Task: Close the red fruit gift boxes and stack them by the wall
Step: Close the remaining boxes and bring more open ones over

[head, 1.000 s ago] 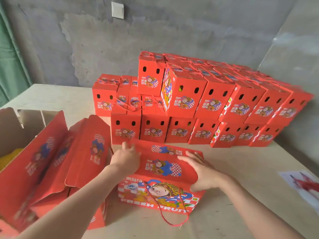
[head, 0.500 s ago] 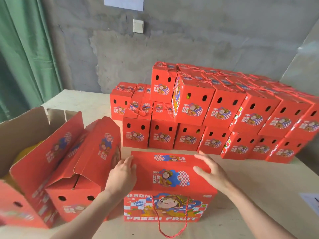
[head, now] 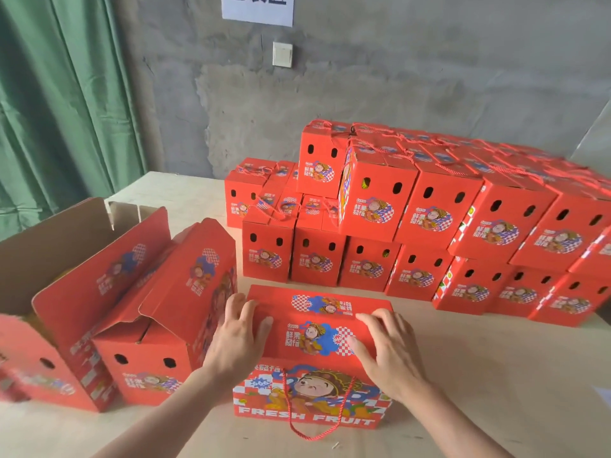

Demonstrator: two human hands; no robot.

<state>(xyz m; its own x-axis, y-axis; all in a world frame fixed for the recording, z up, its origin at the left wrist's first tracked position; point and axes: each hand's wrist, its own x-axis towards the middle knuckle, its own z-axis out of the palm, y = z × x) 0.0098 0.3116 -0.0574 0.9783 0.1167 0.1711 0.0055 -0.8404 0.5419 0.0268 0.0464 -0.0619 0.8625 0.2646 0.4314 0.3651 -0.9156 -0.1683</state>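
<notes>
Red cardboard fills most of my head view. The gift box (head: 317, 325) I am working on sits on the pale wooden desk (head: 496, 375), near me and about centre. Its long "FRESH FRUIT" side faces me, and its red rope handle (head: 297, 418) hangs down that side onto the desk. The lid flaps lie folded down flat.

My left hand (head: 238, 338) rests palm down on the left end of the lid. Its fingers (head: 246, 312) are straight and spread, pointing away from me toward the far left corner. My right hand (head: 386, 352) rests the same way on the right part of the lid, with its fingers stretched out and slightly apart. Neither hand curls round anything. The cartoon print on the lid shows between the two hands.

Just left of this box stands an open box (head: 158, 325) with its flaps up, close beside my left wrist. A second open box (head: 66, 325) stands further left, in front of a brown carton (head: 49, 242).

On the far side, the stack of closed boxes (head: 429, 219) rises two layers high along the grey wall (head: 396, 77) and runs off to the right. It is near my box but apart from it. A green curtain (head: 59, 110) hangs at far left.
</notes>
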